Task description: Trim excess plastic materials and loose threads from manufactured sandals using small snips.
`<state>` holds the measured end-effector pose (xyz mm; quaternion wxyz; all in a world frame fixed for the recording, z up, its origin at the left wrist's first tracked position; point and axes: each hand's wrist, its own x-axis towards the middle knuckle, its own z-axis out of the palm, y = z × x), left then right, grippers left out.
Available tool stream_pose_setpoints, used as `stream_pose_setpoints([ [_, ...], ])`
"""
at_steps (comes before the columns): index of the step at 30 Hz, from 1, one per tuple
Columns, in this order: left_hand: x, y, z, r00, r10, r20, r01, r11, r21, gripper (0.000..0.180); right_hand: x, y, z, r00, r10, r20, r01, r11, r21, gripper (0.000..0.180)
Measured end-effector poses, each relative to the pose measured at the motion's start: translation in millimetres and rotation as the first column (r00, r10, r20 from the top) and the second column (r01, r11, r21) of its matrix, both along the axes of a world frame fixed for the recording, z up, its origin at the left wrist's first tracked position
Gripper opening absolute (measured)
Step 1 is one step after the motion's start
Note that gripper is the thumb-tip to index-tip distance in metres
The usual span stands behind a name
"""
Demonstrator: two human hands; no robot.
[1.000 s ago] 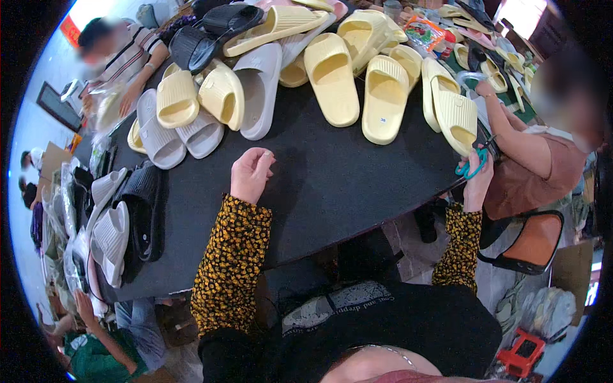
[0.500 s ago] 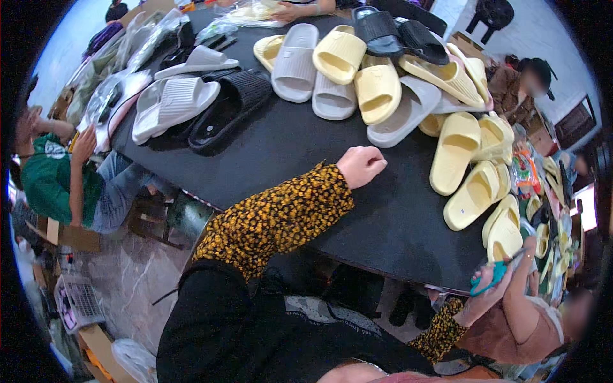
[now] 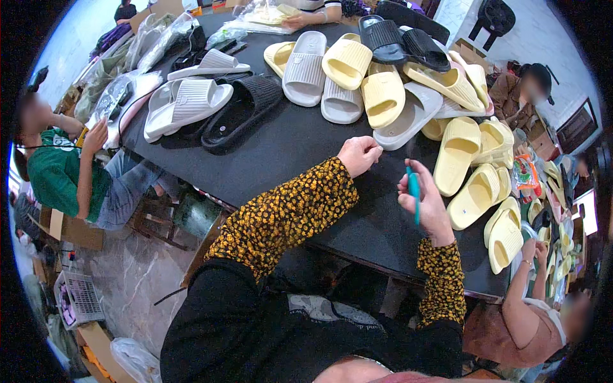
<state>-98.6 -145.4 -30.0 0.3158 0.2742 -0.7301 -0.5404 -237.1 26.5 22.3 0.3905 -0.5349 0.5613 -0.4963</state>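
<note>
Over the black table [image 3: 300, 175], my left hand [image 3: 359, 156] is closed in a pinch, its fingertips close to the toe of a grey slide sandal [image 3: 407, 118]. Whatever the pinch holds, if anything, is too small to make out. To its right, my right hand [image 3: 426, 198] is closed on a slim teal tool [image 3: 414, 191] that looks like thread snips, held upright. The two hands are apart. Beyond and right of them lie several cream slides [image 3: 456, 156] and grey slides [image 3: 304, 70], some stacked on each other.
A black slide [image 3: 241, 115] and white-grey slides [image 3: 188, 108] sit on the left of the table. Plastic bags [image 3: 167, 45] lie at the far left. One person in green [image 3: 60, 172] sits left; another in brownish pink [image 3: 511, 332] works at the right.
My right hand has come up from the lower right with the teal tool and is now over the table near my left hand. The left hand stays in its pinch.
</note>
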Motion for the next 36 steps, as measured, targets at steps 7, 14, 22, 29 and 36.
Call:
stream_pose_setpoints([
  [7,4,-1,4,0.998,-0.003,0.056,0.005,0.999,-0.039,0.022,6,-1,-24,0.993,-0.088,0.078,0.087,0.996,0.012,0.061],
  [14,3,0,1,0.999,0.012,0.048,-0.010,0.999,-0.049,0.023,0,-1,-22,0.971,-0.173,0.165,0.172,0.985,0.017,0.051],
  [22,52,-31,25,0.968,0.227,-0.108,-0.251,0.908,-0.336,0.019,-14,0,-26,0.973,-0.168,0.158,0.165,0.986,0.027,0.050],
  [29,235,-125,77,0.623,0.723,-0.299,-0.481,0.052,-0.875,0.014,-15,-1,-24,0.971,-0.171,0.169,0.164,0.985,0.052,0.048],
  [36,343,-207,66,0.289,0.944,0.160,-0.576,0.305,-0.759,0.045,-17,-1,-22,0.973,-0.187,0.135,0.181,0.982,0.049,0.048],
])
